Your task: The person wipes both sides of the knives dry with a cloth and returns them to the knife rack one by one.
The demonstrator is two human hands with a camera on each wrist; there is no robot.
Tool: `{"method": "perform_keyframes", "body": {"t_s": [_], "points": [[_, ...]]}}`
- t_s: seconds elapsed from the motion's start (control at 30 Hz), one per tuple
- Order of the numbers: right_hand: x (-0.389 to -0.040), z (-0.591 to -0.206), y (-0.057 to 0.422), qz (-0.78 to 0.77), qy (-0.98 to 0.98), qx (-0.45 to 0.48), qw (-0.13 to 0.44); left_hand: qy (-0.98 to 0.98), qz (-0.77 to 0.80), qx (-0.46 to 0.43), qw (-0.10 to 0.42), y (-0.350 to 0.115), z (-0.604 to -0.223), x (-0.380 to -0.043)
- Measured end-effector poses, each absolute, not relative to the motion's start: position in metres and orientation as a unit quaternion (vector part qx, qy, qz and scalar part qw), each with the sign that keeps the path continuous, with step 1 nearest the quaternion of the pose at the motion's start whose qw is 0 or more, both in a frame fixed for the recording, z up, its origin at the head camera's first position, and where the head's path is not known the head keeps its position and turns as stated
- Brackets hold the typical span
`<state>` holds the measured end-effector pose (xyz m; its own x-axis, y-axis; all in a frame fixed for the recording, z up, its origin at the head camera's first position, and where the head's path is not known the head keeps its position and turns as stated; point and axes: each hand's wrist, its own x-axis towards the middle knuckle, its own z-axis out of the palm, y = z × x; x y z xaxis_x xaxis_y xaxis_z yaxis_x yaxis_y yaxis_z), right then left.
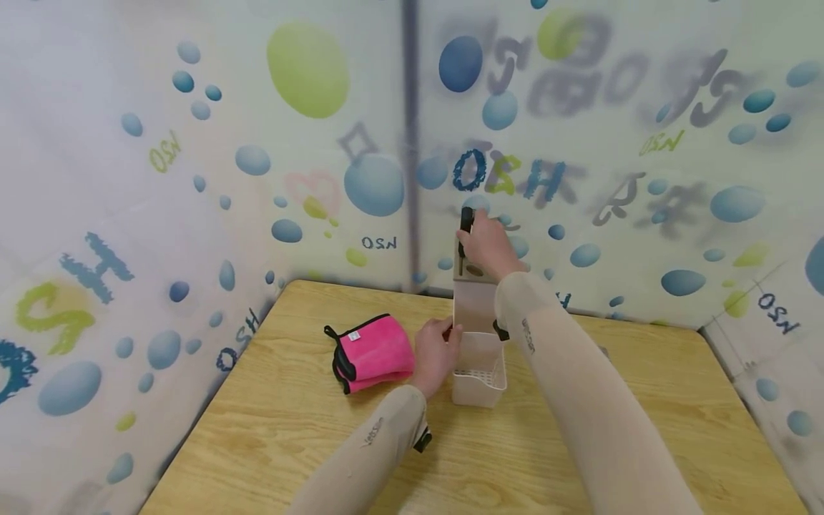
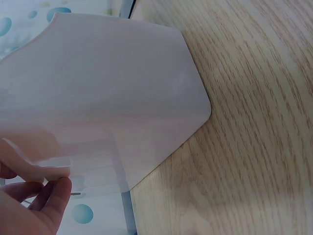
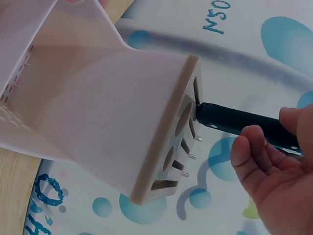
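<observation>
A pale plastic utensil holder [image 1: 476,307] stands upright on the table, with a slotted top [image 3: 171,142] and an open basket [image 1: 476,392] at its front. My left hand [image 1: 436,354] grips the holder's left side; in the left wrist view its thumb and fingers pinch the edge. Above the top, my right hand [image 1: 492,247] holds a black-handled knife [image 3: 244,122] by its riveted handle. The near end of that handle meets a slot at the top's edge, and the blade is hidden. Round holes and narrow slots show beside it.
A folded pink cloth item [image 1: 376,350] with black trim and a loop lies left of the holder. Behind the wooden table [image 1: 257,443] stands a wall covering [image 1: 360,79] with blue and green spots. Something small and grey [image 1: 604,350] is partly hidden behind the right sleeve.
</observation>
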<state>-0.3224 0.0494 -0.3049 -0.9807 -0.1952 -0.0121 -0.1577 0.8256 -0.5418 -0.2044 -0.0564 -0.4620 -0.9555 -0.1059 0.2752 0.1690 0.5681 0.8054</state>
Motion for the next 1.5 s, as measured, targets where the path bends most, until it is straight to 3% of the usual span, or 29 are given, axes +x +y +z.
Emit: {"method": "perform_keyframes", "body": {"t_s": [0.5,0.9,1.5], "points": [[-0.285,-0.300,0.078,-0.306,0.932,-0.193,-0.006,-0.883,-0.450,-0.034,0.125,-0.063,-0.457,-0.202],[-0.245,-0.300,0.124,-0.337,0.917,-0.213,-0.023,-0.886,-0.463,-0.039,-0.013,-0.084,-0.450,-0.205],[-0.200,-0.353,0.201,-0.337,0.926,-0.171,-0.028,-0.946,-0.321,-0.055,0.009,-0.159,-0.441,-0.182]]}}
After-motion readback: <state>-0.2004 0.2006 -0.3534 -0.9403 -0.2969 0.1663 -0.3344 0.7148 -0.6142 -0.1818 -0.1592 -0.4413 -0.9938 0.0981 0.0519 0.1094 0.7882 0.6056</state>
